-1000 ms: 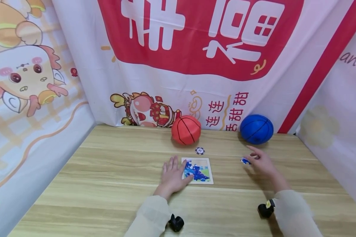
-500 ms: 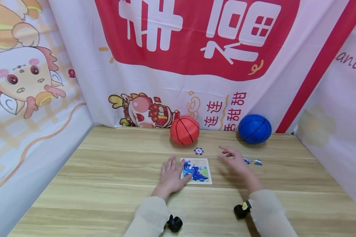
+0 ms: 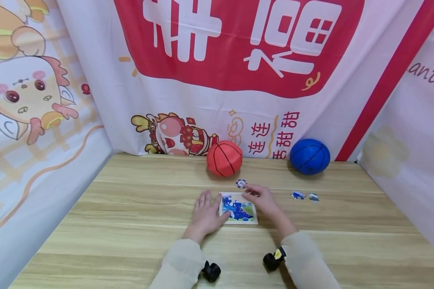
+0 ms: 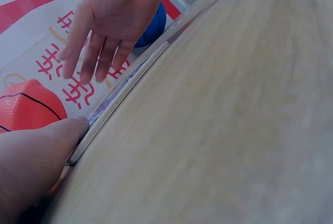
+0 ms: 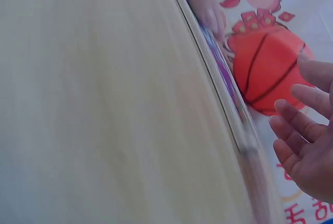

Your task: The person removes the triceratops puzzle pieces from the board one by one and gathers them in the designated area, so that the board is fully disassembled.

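Note:
A square jigsaw puzzle (image 3: 243, 208) in a pale frame, with a blue dinosaur picture, lies flat on the wooden table. My left hand (image 3: 205, 214) lies beside its left edge, fingers straight and spread on the tabletop, thumb over the frame and picture. Above the puzzle's upper right corner hovers my right hand (image 3: 262, 199). Its loosely bent fingers hold nothing in the left wrist view, where the palm (image 4: 122, 8) shows. Just beyond its fingertips is a round poker chip (image 3: 240, 184) with a dark and white rim.
Two loose puzzle pieces, a blue one (image 3: 297, 195) and a paler one (image 3: 314, 197), lie right of the puzzle. At the back stand a red basketball (image 3: 224, 158) and a blue basketball (image 3: 310, 157), close to a printed curtain (image 3: 188, 96).
My right hand has left the loose blue puzzle piece and swung left to the puzzle's upper right corner, near the chip. The left hand stays in place on the puzzle.

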`<control>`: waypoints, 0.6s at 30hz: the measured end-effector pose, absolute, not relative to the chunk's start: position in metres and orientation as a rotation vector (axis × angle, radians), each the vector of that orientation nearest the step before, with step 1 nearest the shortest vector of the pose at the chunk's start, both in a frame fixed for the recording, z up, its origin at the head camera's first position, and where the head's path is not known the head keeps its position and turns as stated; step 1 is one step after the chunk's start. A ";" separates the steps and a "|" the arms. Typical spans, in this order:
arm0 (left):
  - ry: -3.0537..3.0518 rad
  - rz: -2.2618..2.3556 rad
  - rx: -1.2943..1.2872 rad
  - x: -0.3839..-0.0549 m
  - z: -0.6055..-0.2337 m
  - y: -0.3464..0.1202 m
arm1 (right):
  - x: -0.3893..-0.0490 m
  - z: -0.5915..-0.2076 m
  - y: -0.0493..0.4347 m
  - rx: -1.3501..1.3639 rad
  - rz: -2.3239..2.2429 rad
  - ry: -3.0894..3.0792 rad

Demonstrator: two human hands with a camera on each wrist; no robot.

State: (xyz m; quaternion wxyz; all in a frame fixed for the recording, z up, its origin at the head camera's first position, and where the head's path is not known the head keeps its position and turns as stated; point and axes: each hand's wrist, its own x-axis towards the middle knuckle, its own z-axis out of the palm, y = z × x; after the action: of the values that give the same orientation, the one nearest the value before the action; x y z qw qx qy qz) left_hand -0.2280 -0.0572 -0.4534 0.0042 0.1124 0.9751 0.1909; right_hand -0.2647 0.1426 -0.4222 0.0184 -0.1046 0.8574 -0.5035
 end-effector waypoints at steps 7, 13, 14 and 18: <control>3.058 0.571 0.361 -0.228 -0.453 -0.058 | -0.262 -0.432 0.125 -0.368 -1.571 2.641; 3.074 0.532 0.381 -0.227 -0.452 -0.058 | -0.262 -0.443 0.116 -0.447 -1.510 2.762; 3.075 0.523 0.382 -0.227 -0.452 -0.058 | -0.262 -0.445 0.115 -0.469 -1.480 2.797; 3.078 0.505 0.388 -0.228 -0.453 -0.058 | -0.262 -0.448 0.111 -0.495 -1.385 2.880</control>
State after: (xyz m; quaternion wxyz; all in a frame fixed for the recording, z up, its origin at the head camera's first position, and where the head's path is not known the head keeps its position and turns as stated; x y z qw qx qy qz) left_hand -0.2279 -0.0583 -0.4526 -0.0010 0.1235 0.9793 0.1605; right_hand -0.2622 0.1105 -0.4484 -0.0461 -0.1530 0.8897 -0.4277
